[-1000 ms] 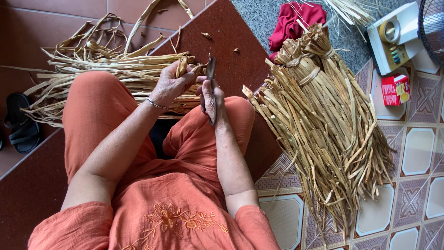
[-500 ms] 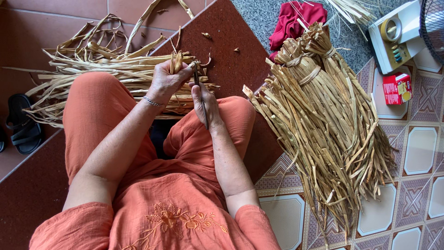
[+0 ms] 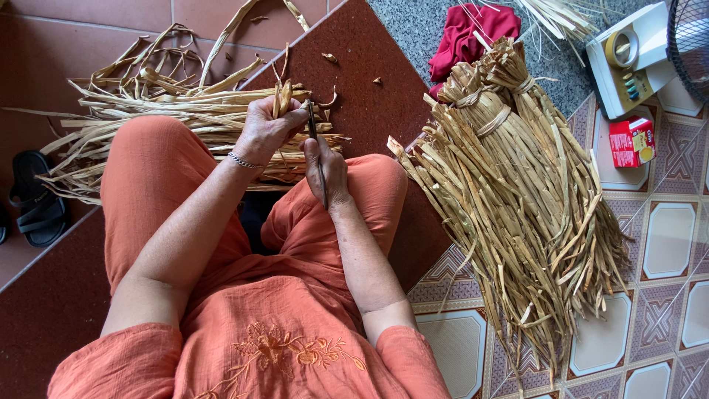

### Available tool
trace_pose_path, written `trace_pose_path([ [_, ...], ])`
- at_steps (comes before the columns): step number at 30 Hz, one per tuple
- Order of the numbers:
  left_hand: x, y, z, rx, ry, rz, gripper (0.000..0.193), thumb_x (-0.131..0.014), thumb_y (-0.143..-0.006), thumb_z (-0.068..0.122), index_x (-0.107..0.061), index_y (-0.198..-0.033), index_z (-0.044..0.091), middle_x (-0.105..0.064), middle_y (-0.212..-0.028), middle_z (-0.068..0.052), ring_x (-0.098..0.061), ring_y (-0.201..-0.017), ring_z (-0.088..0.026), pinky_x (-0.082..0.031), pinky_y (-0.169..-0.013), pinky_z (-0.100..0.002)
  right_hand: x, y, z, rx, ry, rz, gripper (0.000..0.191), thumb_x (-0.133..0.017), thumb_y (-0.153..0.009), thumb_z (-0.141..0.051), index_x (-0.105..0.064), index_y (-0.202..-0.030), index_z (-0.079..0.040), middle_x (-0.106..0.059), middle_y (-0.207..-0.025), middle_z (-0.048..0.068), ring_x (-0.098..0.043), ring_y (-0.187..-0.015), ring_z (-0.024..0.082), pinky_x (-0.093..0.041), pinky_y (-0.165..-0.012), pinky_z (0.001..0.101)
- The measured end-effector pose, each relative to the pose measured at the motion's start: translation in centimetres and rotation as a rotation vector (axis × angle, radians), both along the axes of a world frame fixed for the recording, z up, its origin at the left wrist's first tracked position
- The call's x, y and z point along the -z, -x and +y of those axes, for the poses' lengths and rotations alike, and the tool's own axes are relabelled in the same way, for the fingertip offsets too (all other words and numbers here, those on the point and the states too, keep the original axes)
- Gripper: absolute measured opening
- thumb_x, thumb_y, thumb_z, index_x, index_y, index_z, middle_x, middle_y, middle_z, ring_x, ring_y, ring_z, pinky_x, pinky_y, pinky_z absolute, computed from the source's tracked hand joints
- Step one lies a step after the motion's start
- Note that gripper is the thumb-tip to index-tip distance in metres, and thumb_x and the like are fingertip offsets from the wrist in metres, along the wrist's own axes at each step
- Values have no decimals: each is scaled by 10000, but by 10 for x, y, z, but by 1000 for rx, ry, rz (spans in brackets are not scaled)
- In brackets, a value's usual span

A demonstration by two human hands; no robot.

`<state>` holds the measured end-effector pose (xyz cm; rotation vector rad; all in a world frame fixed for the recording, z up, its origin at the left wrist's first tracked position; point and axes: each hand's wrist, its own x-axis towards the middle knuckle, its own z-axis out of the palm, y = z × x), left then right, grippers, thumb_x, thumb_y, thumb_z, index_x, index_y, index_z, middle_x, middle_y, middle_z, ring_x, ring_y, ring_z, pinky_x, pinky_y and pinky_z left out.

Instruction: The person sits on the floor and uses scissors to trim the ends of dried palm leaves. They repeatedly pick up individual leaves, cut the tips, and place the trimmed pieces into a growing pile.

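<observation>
A person in orange clothes sits on a dark red step [image 3: 369,89], seen from above, knees apart. The floor to the right is patterned tile [image 3: 668,244]; past the step's far edge runs a grey speckled strip [image 3: 413,29].

The biggest thing is the tied sheaf [image 3: 517,199] of dry, flat leaf strips lying on the tile well to the right of the right hand, its bound heads pointing away and its loose ends fanning toward the camera. A second, looser heap [image 3: 162,111] of strips lies across the step beyond the left knee, reaching under both hands.

Beyond the sheaf lie a red cloth [image 3: 465,37], a white box-like device [image 3: 628,55] and, nearer, a small red carton [image 3: 631,142]. A fan's edge [image 3: 690,41] shows at the top right corner. A black sandal [image 3: 33,199] sits on the lower level at the far left.

The left hand [image 3: 267,129], a bracelet at its wrist, is clenched around a few short strips [image 3: 283,96] that stick up out of the fist. The right hand [image 3: 325,166] sits just beside it, touching or nearly so, and grips a thin dark blade [image 3: 316,151], its tip up by the strips at the left fingers. Whether the blade touches the strips cannot be told.
</observation>
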<state>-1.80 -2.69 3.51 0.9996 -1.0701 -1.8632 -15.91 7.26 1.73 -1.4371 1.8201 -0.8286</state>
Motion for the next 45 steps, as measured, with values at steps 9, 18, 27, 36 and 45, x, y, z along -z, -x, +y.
trace_pose_path([
  [9, -1, 0, 3, -86, -15, -52, 120, -718, -1001, 151, -689, -911, 78, -581, -682, 72, -484, -559, -1, -376, -470, -187, 0, 1, -4, -85, -27, -16, 733, -164, -1060, -645, -611, -1199, -81, -665, -762, 116, -707, -776, 325, -540, -731, 479],
  [18, 3, -3, 1, -40, -36, -23, 145, -704, -1009, 144, -665, -889, 74, -564, -639, 61, -454, -497, -13, -338, -423, -204, 1, -5, -4, -6, -53, 127, 576, -263, -1070, -558, -609, -1074, -98, -672, -656, 191, -703, -737, 424, -519, -709, 556],
  [27, 8, -2, 0, 26, 19, -111, 165, -713, -1004, 160, -654, -876, 73, -574, -665, 55, -502, -553, -20, -402, -466, -202, 2, -3, -4, -40, -64, 54, 580, -209, -1090, -537, -600, -1073, -110, -667, -687, 114, -721, -715, 329, -540, -705, 486],
  [36, 16, -2, 1, 22, 25, -84, 115, -721, -975, 119, -667, -880, 81, -614, -692, 48, -558, -580, -23, -445, -491, -205, -4, -1, -5, -69, 16, -33, 650, -162, -1049, -593, -590, -1143, -113, -664, -757, 121, -708, -746, 321, -539, -704, 476],
  [45, 11, -2, 5, 28, 19, -92, 139, -726, -977, 110, -659, -859, 79, -568, -674, 58, -511, -565, -28, -399, -482, -212, -10, -3, -5, -27, -48, 41, 650, -164, -1087, -577, -604, -1019, -103, -675, -746, 150, -705, -777, 355, -531, -737, 504],
])
